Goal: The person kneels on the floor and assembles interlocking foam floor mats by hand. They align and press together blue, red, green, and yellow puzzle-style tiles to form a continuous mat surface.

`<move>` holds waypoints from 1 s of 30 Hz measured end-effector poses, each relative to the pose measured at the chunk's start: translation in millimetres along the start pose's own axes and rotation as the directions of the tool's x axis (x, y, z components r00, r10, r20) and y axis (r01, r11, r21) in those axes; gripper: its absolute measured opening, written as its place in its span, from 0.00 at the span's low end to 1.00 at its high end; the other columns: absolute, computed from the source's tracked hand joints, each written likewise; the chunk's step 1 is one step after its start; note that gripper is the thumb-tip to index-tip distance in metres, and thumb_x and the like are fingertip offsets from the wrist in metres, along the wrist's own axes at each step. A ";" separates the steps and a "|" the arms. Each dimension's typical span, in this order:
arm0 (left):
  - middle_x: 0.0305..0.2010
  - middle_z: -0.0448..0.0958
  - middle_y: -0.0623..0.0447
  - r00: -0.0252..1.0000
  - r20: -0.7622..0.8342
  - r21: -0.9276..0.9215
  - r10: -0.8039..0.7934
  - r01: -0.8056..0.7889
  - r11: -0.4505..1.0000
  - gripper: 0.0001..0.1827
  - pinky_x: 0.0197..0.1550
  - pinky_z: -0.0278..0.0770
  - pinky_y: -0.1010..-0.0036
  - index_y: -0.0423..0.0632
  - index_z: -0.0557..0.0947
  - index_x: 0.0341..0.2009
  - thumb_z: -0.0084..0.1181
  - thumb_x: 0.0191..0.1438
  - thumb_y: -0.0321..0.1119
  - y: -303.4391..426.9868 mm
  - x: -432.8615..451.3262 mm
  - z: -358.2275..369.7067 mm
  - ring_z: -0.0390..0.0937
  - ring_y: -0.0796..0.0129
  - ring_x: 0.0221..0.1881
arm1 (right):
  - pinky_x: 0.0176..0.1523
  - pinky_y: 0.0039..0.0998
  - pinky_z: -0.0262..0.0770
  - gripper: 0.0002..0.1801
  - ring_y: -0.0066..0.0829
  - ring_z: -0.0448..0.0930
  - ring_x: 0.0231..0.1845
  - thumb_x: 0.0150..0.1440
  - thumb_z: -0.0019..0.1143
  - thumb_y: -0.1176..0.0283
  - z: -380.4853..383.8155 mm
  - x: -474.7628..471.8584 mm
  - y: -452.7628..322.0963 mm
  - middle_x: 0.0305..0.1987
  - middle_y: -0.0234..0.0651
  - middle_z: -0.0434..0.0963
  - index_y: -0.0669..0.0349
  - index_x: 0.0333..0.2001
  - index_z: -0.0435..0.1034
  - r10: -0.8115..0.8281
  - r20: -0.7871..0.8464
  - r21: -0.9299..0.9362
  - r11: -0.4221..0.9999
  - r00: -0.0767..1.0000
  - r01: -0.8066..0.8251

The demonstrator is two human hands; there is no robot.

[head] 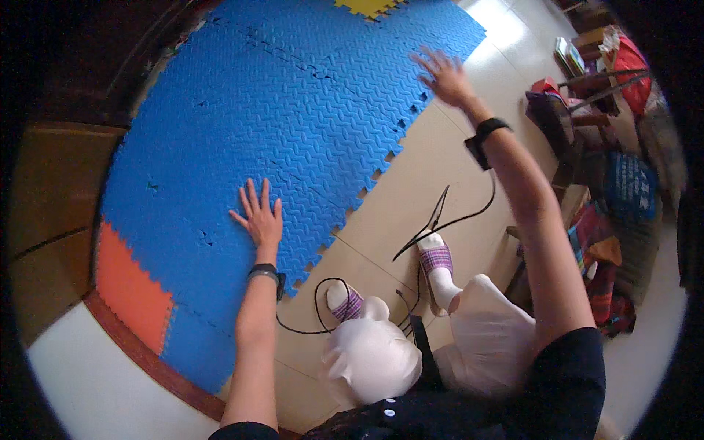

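Note:
Blue interlocking foam floor mats (pixel 308 121) with a raised tread pattern spread over the floor before me. My left hand (pixel 262 220) lies flat on the blue foam, palm down, its fingers spread. Toward the upper right, my right hand (pixel 448 80) is blurred, fingers apart, over the mat's toothed right edge; whether it touches the foam I cannot tell. Neither hand holds anything. An orange foam tile (pixel 132 286) joins the blue at the lower left, and a yellow foam tile (pixel 368 7) shows at the top. Each wrist wears a black band with a small device.
Black cables (pixel 462 219) run from the wrists across the beige tiled floor (pixel 374 236) near my slippered feet. Along the right stand shelves or racks with a red bag (pixel 631 74), books (pixel 570 56) and cloth items (pixel 599 264). Brown wooden furniture (pixel 63 187) borders the mats at left.

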State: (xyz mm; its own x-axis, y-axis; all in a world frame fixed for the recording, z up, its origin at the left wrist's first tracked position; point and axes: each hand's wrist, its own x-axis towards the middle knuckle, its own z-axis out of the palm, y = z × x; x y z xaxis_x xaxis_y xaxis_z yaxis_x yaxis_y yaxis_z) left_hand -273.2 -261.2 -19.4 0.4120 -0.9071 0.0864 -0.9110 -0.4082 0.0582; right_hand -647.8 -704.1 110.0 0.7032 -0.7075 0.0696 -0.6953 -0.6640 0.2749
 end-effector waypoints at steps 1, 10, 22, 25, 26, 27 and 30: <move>0.85 0.45 0.54 0.999 0.039 0.059 -0.023 0.020 0.998 0.35 0.72 0.27 0.23 0.77 0.56 0.79 0.45 0.70 0.59 -7.4 -4.0 0.2 0.42 0.50 0.84 | 0.77 0.67 0.52 0.33 0.47 0.60 0.79 0.71 0.44 0.44 -14.1 2.8 31.5 0.82 0.29 0.56 0.25 0.77 0.52 0.043 -0.037 -0.062 0.997 0.998 -0.045; 0.86 0.35 0.53 0.985 0.170 -0.028 -0.025 0.031 0.999 0.41 0.71 0.28 0.20 0.77 0.49 0.80 0.44 0.68 0.65 -23.1 -14.8 2.8 0.32 0.45 0.84 | 0.72 0.49 0.69 0.29 0.47 0.69 0.73 0.73 0.45 0.49 -115.1 -80.9 116.9 0.73 0.36 0.71 0.32 0.75 0.58 0.253 -0.114 0.006 0.967 0.961 -0.254; 0.86 0.39 0.54 1.000 0.024 -0.045 -0.008 0.009 0.999 0.38 0.74 0.34 0.25 0.77 0.52 0.80 0.45 0.69 0.63 -31.0 -50.7 7.0 0.37 0.45 0.84 | 0.80 0.58 0.48 0.22 0.37 0.62 0.78 0.73 0.47 0.52 -117.7 -51.5 2.0 0.72 0.23 0.72 0.35 0.68 0.69 -0.113 -0.023 -0.128 0.986 0.993 0.109; 0.86 0.42 0.53 0.993 -0.051 -0.006 -0.110 0.110 0.994 0.37 0.72 0.34 0.22 0.76 0.55 0.79 0.44 0.69 0.63 -30.5 -69.3 2.5 0.39 0.45 0.84 | 0.81 0.57 0.48 0.21 0.37 0.62 0.78 0.69 0.54 0.56 -109.5 -53.1 -14.4 0.71 0.23 0.73 0.38 0.65 0.72 -0.115 0.028 -0.097 0.988 0.993 0.117; 0.86 0.42 0.53 0.982 -0.050 -0.001 -0.181 0.181 0.983 0.37 0.72 0.32 0.22 0.76 0.55 0.79 0.44 0.69 0.64 -29.5 -74.3 0.2 0.39 0.45 0.84 | 0.81 0.57 0.48 0.22 0.38 0.61 0.79 0.69 0.54 0.56 -104.8 -52.6 -22.0 0.72 0.23 0.73 0.38 0.66 0.72 -0.123 0.045 -0.070 0.990 0.991 0.126; 0.85 0.43 0.52 0.964 -0.009 0.041 -0.266 0.266 0.963 0.38 0.71 0.30 0.21 0.76 0.56 0.79 0.44 0.68 0.65 -29.0 -78.9 -2.0 0.39 0.45 0.84 | 0.81 0.58 0.49 0.22 0.39 0.61 0.79 0.69 0.55 0.56 -98.6 -51.0 -31.8 0.72 0.22 0.72 0.38 0.66 0.71 -0.106 0.103 -0.055 0.992 0.989 0.112; 0.85 0.43 0.52 0.945 -0.068 0.041 -0.319 0.322 0.946 0.39 0.71 0.30 0.20 0.74 0.57 0.79 0.45 0.67 0.66 -24.7 -91.9 -5.9 0.40 0.44 0.83 | 0.80 0.56 0.52 0.27 0.40 0.61 0.79 0.66 0.59 0.56 -68.8 -55.7 -83.5 0.74 0.23 0.70 0.37 0.68 0.69 -0.189 0.121 0.082 0.980 0.975 0.180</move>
State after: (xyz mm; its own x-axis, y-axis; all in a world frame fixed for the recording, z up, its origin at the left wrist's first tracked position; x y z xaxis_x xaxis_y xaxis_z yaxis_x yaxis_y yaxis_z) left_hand -288.4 -167.2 -23.0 0.6815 -0.7200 0.1309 -0.7294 -0.6828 0.0419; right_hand -618.6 -592.7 149.2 0.7987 -0.5934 -0.0999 -0.5674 -0.7980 0.2031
